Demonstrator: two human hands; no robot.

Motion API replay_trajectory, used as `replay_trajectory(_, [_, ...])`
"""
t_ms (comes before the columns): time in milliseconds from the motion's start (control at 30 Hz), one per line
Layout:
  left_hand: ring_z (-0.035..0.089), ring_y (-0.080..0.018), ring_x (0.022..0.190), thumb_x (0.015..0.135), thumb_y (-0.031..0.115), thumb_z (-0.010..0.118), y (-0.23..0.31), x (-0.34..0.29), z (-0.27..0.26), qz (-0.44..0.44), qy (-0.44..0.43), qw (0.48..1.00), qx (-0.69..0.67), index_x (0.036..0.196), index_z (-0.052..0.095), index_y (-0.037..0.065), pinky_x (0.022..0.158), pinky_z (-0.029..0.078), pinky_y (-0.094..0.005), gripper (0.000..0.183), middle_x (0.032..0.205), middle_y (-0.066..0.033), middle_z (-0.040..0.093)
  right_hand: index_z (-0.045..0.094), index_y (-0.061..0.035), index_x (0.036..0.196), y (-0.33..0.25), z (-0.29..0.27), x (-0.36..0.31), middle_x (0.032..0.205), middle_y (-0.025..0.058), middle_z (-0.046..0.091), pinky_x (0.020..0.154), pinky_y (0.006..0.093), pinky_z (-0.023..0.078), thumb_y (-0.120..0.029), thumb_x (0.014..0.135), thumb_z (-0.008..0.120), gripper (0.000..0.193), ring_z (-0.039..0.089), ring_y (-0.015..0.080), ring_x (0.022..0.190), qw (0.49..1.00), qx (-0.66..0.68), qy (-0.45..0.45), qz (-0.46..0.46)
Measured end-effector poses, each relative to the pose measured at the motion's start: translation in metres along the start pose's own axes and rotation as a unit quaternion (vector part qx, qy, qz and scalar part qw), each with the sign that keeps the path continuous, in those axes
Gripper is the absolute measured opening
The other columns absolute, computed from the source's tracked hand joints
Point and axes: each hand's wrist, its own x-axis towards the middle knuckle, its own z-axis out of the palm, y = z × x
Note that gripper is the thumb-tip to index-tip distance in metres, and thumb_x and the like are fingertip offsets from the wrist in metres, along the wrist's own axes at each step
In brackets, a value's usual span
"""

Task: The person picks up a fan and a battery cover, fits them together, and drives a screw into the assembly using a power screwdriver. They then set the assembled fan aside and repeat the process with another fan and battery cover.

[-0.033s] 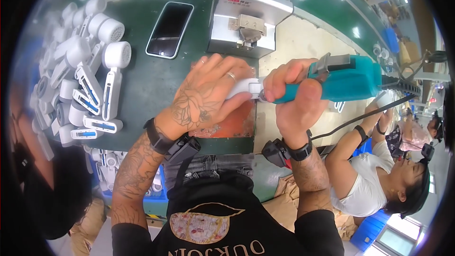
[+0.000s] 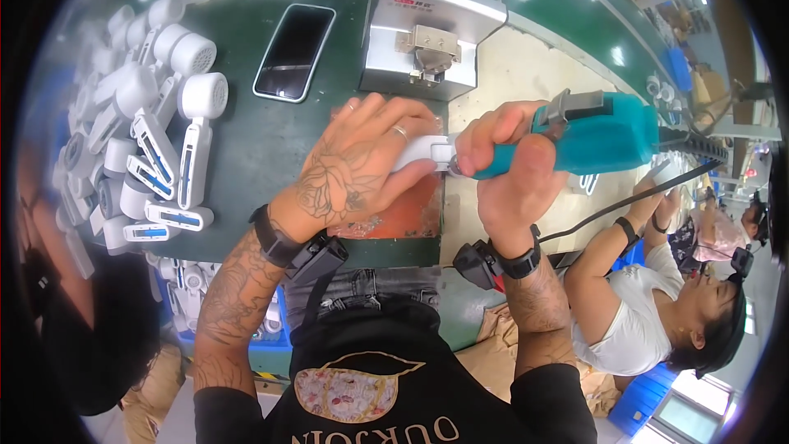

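My left hand (image 2: 362, 152) is closed round a white plastic piece (image 2: 421, 150), most of it hidden under the palm and fingers. My right hand (image 2: 518, 177) grips a teal electric screwdriver (image 2: 604, 136), held level, its tip pointing left at the white piece's right end. Tip and piece meet or nearly meet; the exact contact is hard to see. Beneath the hands lies a worn reddish mat (image 2: 403, 210). To the left is a heap of white handled pieces with round perforated heads (image 2: 204, 95), several showing blue strips in their handles.
A phone (image 2: 294, 53) lies on the green table beyond my left hand. A silver metal machine (image 2: 431, 20) stands at the back centre. Below the table edge, a blue crate (image 2: 275, 337) holds more white pieces. A black cable (image 2: 633, 201) runs at right, near a co-worker in white (image 2: 637, 308).
The teal screwdriver's rear end has shifted very slightly. Otherwise both hands and the white piece look the same.
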Motion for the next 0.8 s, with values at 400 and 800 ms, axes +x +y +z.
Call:
replay_trajectory(400, [0.063, -0.0326, 0.101, 0.083, 0.020, 0.073, 0.011, -0.052, -0.026, 0.012, 0.154, 0.985, -0.080, 0.114, 0.065, 0.006, 0.091, 0.050, -0.0415, 0.035, 0.112, -0.0122, 0.065, 0.052, -0.0055, 0.094, -0.054, -0.009, -0.053, 0.063, -0.0015, 0.039, 0.050, 0.0229, 0.030, -0.059, 0.091, 0.062, 0.055, 0.037, 0.0090, 0.053, 0.968, 0.141, 0.153, -0.141])
replay_trajectory(800, [0.053, -0.0343, 0.124, 0.101, 0.016, 0.047, -0.078, -0.079, -0.144, -0.129, 0.515, 0.543, -0.651, 0.132, 0.048, -0.005, 0.105, 0.042, -0.0405, 0.037, 0.135, -0.0241, 0.054, 0.042, -0.0082, 0.093, -0.032, -0.025, -0.087, 0.061, 0.0012, 0.042, 0.042, 0.0236, 0.033, -0.075, 0.088, 0.050, 0.067, 0.040, 0.0111, 0.045, 0.981, -0.001, 0.172, -0.090])
